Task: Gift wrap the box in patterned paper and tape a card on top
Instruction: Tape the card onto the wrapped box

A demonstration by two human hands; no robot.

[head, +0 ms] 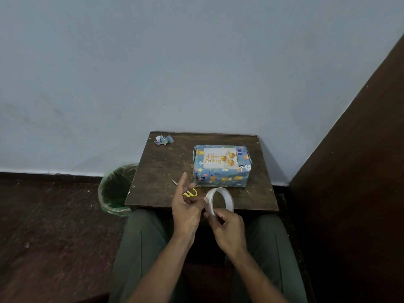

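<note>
A box wrapped in blue patterned paper stands on the small dark wooden table, right of centre. A white "Happy Birthday" card with gold balloons lies on its top. In front of the box, over the table's near edge, my right hand grips a roll of white tape from below. My left hand is at the roll's left side, thumb and a finger on the tape's outer surface, index finger raised. Yellow-handled scissors lie on the table, partly behind my left hand.
A crumpled scrap of wrapping paper lies at the table's far left corner. A bin with a green liner stands on the floor left of the table. A dark wooden panel rises on the right. The wall is close behind.
</note>
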